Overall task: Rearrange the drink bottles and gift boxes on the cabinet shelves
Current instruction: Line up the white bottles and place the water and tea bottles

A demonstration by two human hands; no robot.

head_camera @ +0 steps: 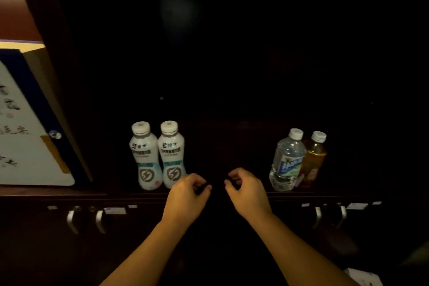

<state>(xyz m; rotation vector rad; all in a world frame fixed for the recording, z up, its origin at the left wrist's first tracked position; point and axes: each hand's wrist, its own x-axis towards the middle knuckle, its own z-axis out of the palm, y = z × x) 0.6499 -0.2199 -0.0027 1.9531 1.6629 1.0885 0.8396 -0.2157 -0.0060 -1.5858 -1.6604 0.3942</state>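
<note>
Both hands hover over the front edge of the shelf (232, 146), in the gap between two bottle pairs. Neither holds anything I can see. It's dark in there, though, so a small dark object under the fingers can't be ruled out.

Left hand (185, 195): fingers loosely curled, thumb near the fingertips, nothing visibly pinched. Right hand (246, 190): same, a loose curl with nothing in it.

Key geometry:
- Two white bottles (160, 155) stand upright just to the left of the left hand, side by side and touching. The nearer one sits right behind the left knuckles and may be touching them; I can't tell.
- Clear water bottle (287, 160) and amber tea bottle (314, 159) stand upright to the right of the right hand, near it but clearly apart. Clear one is the closer.
- All long axes are vertical, so any grab wants a side wrap around the body.

My read: left hand takes the white pair, right hand takes the clear/amber pair, no crossing needed.

Gift box (30, 123) stands in the next bay to the far left, well away from both hands.
</note>
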